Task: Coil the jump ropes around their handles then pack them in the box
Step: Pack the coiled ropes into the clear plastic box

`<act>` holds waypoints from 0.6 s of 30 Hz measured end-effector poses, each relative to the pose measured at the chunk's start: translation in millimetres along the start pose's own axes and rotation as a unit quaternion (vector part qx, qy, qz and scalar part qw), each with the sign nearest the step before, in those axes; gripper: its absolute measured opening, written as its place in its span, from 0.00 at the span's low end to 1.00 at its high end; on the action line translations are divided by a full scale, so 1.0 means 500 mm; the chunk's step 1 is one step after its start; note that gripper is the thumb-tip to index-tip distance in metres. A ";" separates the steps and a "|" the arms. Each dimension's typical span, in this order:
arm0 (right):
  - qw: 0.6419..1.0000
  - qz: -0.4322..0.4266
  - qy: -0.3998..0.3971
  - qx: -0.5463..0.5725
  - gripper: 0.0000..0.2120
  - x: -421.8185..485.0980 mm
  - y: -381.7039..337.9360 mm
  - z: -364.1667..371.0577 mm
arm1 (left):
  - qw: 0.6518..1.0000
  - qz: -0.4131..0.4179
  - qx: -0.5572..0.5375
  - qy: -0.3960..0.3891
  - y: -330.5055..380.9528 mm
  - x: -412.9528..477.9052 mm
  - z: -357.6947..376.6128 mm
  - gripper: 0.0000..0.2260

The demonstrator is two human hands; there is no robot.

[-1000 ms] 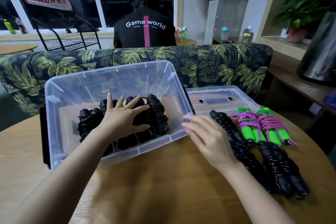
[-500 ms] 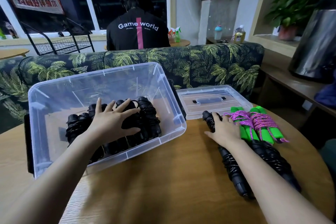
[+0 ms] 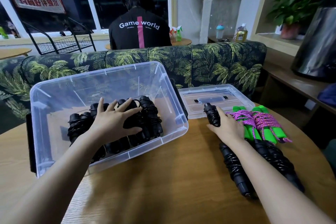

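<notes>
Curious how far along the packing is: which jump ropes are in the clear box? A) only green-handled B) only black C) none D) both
B: only black coiled ropes lie in the clear box, under the left hand; the green-handled ropes sit on the table.

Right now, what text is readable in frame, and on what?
"Game world": back of the black shirt of the person seated beyond the sofa.
Small line under it: too small to read.
Sign in the window: Chinese characters, blurred, not readable.
Yellow bottle label: too small to read.
Box, jump ropes: no print visible.
</notes>
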State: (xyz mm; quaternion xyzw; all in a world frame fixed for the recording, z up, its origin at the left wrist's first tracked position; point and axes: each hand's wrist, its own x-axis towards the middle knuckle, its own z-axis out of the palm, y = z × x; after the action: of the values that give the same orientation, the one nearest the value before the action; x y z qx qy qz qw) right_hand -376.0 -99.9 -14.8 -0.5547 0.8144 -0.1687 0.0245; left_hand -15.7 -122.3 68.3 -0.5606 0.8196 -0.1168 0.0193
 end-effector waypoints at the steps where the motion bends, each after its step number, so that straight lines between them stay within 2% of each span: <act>1: 1.000 0.000 0.015 0.013 0.39 -0.002 -0.002 -0.006 | 1.000 0.000 0.000 0.000 0.000 0.000 0.000 0.34; 8: 0.989 -0.026 0.114 0.089 0.38 -0.036 -0.028 -0.067 | 1.000 0.004 0.000 0.011 -0.001 -0.002 0.003 0.35; 12: 0.977 -0.059 0.155 0.130 0.38 -0.075 -0.068 -0.119 | 1.000 -0.003 -0.010 0.025 0.003 -0.005 0.007 0.41; 18: 0.943 -0.154 0.179 0.235 0.39 -0.170 -0.183 -0.193 | 0.999 -0.009 -0.001 0.032 0.009 -0.009 0.010 0.47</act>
State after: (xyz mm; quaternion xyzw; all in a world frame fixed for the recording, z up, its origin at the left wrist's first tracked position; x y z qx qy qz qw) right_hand -283.4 -28.6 91.3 -0.6124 0.6470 -0.4538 -0.0180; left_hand -17.1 -117.4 62.1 -0.5637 0.8150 -0.1344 -0.0086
